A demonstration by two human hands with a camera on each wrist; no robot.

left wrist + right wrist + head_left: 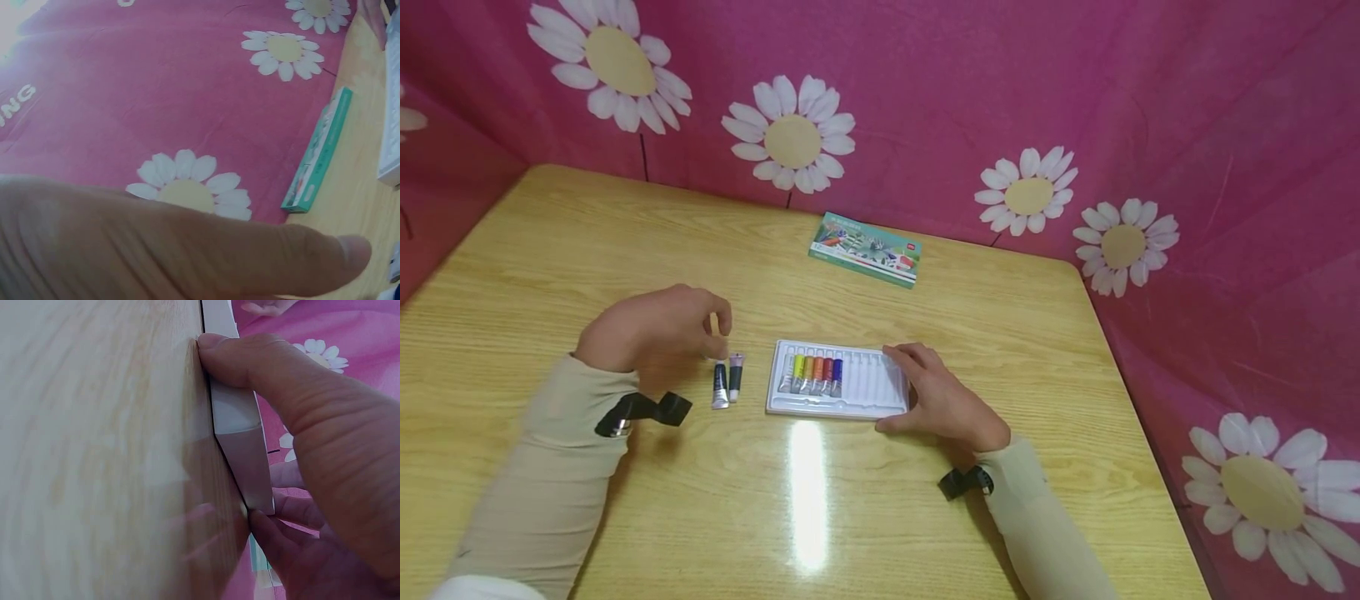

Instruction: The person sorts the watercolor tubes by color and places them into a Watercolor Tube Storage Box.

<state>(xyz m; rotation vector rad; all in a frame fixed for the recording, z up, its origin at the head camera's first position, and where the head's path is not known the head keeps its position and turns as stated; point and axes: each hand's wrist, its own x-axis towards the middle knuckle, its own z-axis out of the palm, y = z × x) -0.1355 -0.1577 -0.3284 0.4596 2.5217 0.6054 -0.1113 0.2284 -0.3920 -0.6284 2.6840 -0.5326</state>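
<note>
A white plastic tray point(868, 406) lies on the table with several paint tubes point(817, 373) in its left slots, from white and yellow to red and blue. My right hand point(943, 404) grips the tray's right end, thumb on the near side and fingers on the far side; the right wrist view shows the thumb against the tray wall point(234, 412). Left of the tray lie two loose dark tubes: a black tube point(720, 387) and a dark grey tube point(735, 379) with a pinkish end. Just above them hovers my left hand point(662, 325), fingers loosely bent, thumb and index apart, holding nothing visible.
A green paint box point(867, 250) with printed pictures lies toward the table's back edge. Behind and to the right hangs a pink cloth point(917, 100) with white daisies. The wooden table point(1000, 333) reflects a bright light strip in front of the tray.
</note>
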